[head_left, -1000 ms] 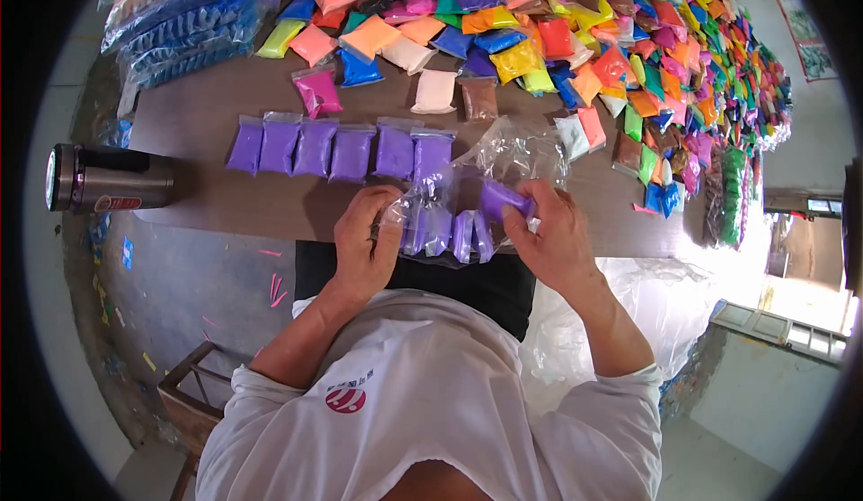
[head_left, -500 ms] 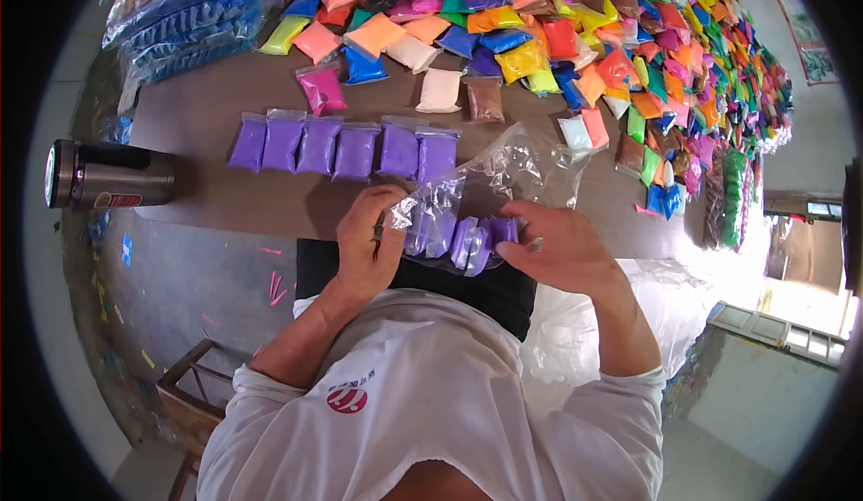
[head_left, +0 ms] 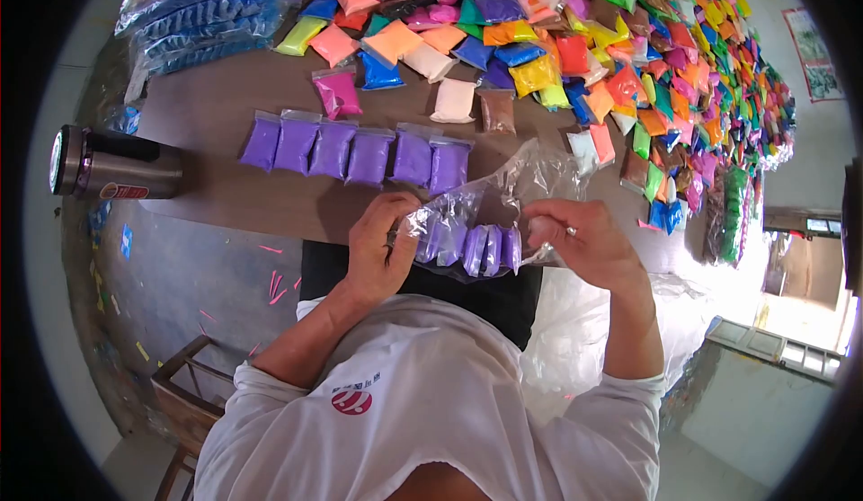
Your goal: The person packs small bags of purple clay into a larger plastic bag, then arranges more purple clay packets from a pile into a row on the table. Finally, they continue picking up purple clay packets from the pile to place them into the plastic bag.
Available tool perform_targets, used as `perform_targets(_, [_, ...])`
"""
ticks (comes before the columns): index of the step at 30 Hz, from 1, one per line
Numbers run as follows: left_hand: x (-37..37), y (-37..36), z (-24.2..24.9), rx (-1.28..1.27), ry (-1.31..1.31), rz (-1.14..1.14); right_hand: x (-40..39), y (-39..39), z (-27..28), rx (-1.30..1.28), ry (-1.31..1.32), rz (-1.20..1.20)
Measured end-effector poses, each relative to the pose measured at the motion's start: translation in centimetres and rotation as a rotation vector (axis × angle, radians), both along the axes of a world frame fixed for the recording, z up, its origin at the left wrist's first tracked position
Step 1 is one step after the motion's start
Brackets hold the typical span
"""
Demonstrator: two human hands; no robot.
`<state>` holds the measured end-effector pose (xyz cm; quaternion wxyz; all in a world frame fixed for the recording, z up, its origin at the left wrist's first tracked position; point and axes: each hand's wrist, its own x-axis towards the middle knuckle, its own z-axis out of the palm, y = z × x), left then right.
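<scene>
A clear plastic bag [head_left: 548, 176] lies open at the table's front edge, with several small purple packets [head_left: 487, 251] standing side by side inside it. My left hand [head_left: 382, 245] is closed on the bag's left edge, thumb toward me. On the opposite side, my right hand [head_left: 591, 242] has its fingers curled in a pinch at the bag's right edge, just beside the last packet; a ring shows on one finger. Beyond the bag, several more purple packets [head_left: 367, 156] lie in a row on the table.
A large heap of multicoloured packets [head_left: 620, 61] covers the table's back and right. Filled clear bags [head_left: 202, 25] are stacked at the back left. A steel thermos [head_left: 117, 167] lies at the left edge. Magenta [head_left: 336, 94], pale pink [head_left: 452, 101] and brown packets [head_left: 497, 111] lie behind the row.
My right hand has drawn back to the right from the packets to the bag's edge, its fingers now curled. The packets in the bag stand more upright and closer together. The view has shifted slightly.
</scene>
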<state>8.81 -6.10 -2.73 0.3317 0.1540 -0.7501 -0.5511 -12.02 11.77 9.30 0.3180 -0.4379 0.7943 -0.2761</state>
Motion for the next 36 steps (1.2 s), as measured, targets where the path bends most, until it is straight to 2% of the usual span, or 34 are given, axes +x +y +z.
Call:
perform_targets(2, [0.1,0.0,0.0,-0.013,-0.004,-0.003,-0.7,-1.1,1.3,-0.038,0.034,0.019])
perform_targets(6, [0.0,-0.2,0.3,-0.023,0.013,-0.02,-0.5,-4.7,3.7,-0.2,0.235,-0.139])
perform_targets(9, [0.1,-0.1,0.2,-0.019,0.021,-0.027,-1.3,-8.5,3.0,-0.416,0.241,-0.049])
perform_targets(16, [0.3,-0.1,0.8,0.011,-0.017,-0.038,-1.9,-14.5,-0.1,0.276,0.559,0.481])
perform_targets(19, [0.2,-0.2,0.9,-0.038,0.003,-0.036,-1.7,-15.3,-1.5,0.396,0.559,0.523])
perform_targets(22, [0.1,-0.2,0.6,-0.025,0.011,-0.048,-1.8,-14.9,-2.2,0.282,0.649,0.649])
perform_targets(25, [0.2,-0.3,0.6,-0.023,0.018,-0.047,-1.8,-15.2,0.6,0.347,0.407,0.525])
perform_targets(28, [0.3,-0.4,0.5,-0.043,0.027,-0.051,-3.2,-15.3,0.0,0.295,0.076,0.366])
perform_targets(31, [0.3,-0.2,0.3,-0.019,0.018,-0.052,-2.1,-15.9,-0.6,0.139,0.187,0.427])
perform_targets(34, [0.4,-0.3,0.5,0.001,-0.004,-0.059,-0.3,-17.0,0.2,0.258,0.251,0.465])
perform_targets(36, [0.5,-0.2,0.7,-0.002,-0.009,-0.052,-0.1,-17.1,-0.8,0.229,0.264,0.466])
